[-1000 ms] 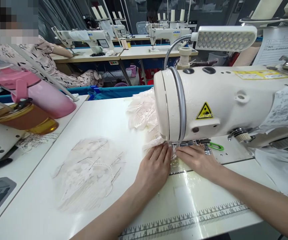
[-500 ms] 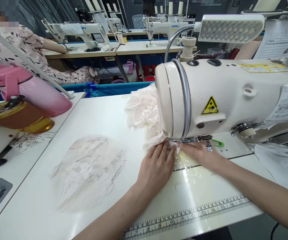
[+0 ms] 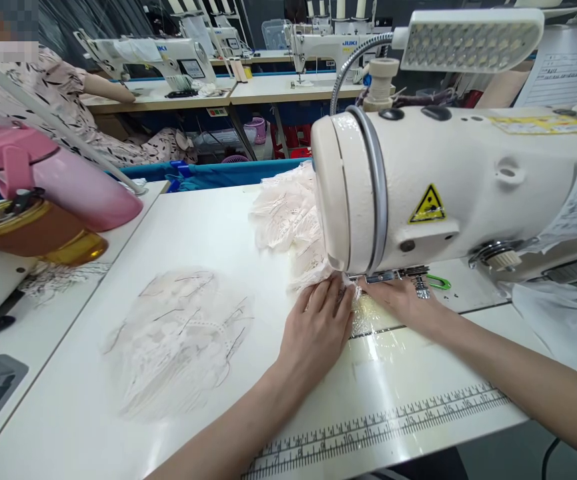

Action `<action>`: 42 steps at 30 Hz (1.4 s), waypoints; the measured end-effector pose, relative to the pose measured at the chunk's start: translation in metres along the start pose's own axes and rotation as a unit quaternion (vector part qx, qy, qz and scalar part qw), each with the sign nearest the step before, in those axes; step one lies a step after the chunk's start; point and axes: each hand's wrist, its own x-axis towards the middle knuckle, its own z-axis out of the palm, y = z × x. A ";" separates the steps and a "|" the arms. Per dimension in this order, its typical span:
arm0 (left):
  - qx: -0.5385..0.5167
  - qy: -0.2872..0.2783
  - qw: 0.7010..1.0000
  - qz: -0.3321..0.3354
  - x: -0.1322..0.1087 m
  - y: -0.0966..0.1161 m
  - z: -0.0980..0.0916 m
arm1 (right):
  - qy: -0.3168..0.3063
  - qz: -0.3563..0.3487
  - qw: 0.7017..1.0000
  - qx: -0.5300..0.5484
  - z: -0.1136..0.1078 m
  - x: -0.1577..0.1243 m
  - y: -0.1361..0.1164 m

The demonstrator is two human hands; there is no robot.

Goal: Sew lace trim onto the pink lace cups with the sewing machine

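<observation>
My left hand (image 3: 318, 327) lies flat, fingers together, pressing pale pink lace fabric (image 3: 291, 217) onto the table just left of the presser foot (image 3: 368, 279). My right hand (image 3: 401, 303) rests flat on the same lace from the right, its fingertips under the head of the cream sewing machine (image 3: 448, 187). Behind the machine head the lace bunches up in a heap. The needle is hidden by the machine head.
A round stack of lace pieces (image 3: 178, 340) lies left on the white table (image 3: 218, 227). A pink bottle (image 3: 63, 180) and an amber jar (image 3: 38, 233) stand far left. A ruler strip (image 3: 368, 427) runs along the front edge. A lamp (image 3: 468, 37) hangs above. Another person (image 3: 58, 107) sits at the back left.
Both hands have slid a little forward toward the presser foot with the lace. The view has tipped slightly downward.
</observation>
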 end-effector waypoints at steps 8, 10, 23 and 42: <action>-0.020 0.009 0.999 0.048 -0.004 -0.002 0.002 | 0.037 -0.045 0.996 -0.063 0.008 -0.022 0.004; -0.028 0.011 0.999 0.036 -0.003 -0.003 0.001 | 0.037 -0.041 0.997 -0.058 0.009 -0.022 0.003; -0.044 0.010 0.999 0.021 0.003 -0.010 0.001 | -0.013 -0.015 0.996 -0.086 0.011 -0.020 -0.005; -0.037 -0.042 0.998 -0.021 0.004 -0.006 0.001 | -0.028 0.008 0.999 -0.029 0.005 -0.019 0.013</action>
